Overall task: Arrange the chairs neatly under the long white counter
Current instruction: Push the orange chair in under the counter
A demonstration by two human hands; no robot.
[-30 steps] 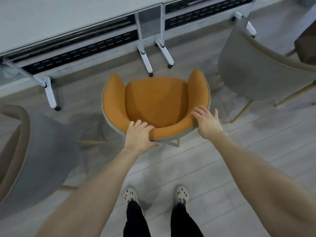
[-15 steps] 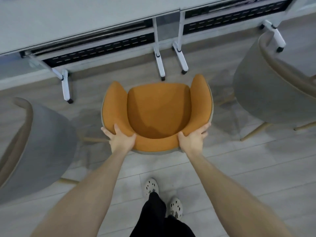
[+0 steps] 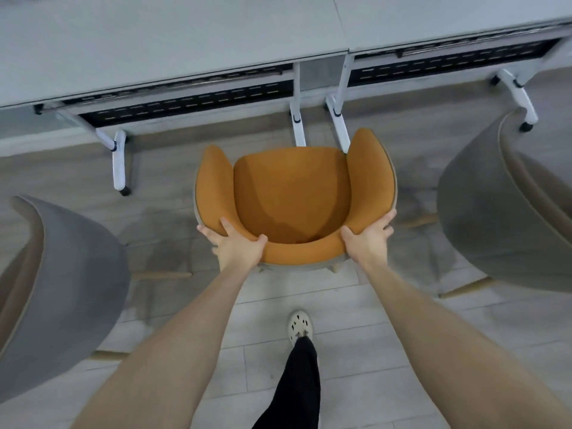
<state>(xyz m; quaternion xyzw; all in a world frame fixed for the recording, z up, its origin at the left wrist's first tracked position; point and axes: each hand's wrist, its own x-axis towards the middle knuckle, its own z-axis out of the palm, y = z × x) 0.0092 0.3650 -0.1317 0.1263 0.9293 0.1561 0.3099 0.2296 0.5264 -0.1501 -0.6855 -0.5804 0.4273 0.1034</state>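
Observation:
An orange upholstered tub chair (image 3: 291, 193) stands in the middle of the floor, its open front facing the long white counter (image 3: 173, 41). My left hand (image 3: 236, 244) grips the left part of the chair's curved backrest. My right hand (image 3: 370, 239) grips the right part of the same backrest. The chair's front edge reaches the counter's white legs (image 3: 298, 131) near the seam between two tabletops.
A grey chair (image 3: 62, 292) stands close at the left and another grey chair (image 3: 507, 218) at the right, both with wooden legs. White wheeled counter legs (image 3: 119, 162) stick out onto the pale plank floor. One foot (image 3: 298, 325) steps forward behind the orange chair.
Both hands shifted outward along the backrest and closed on it. The orange chair has moved forward toward the counter legs, and I have stepped forward with it.

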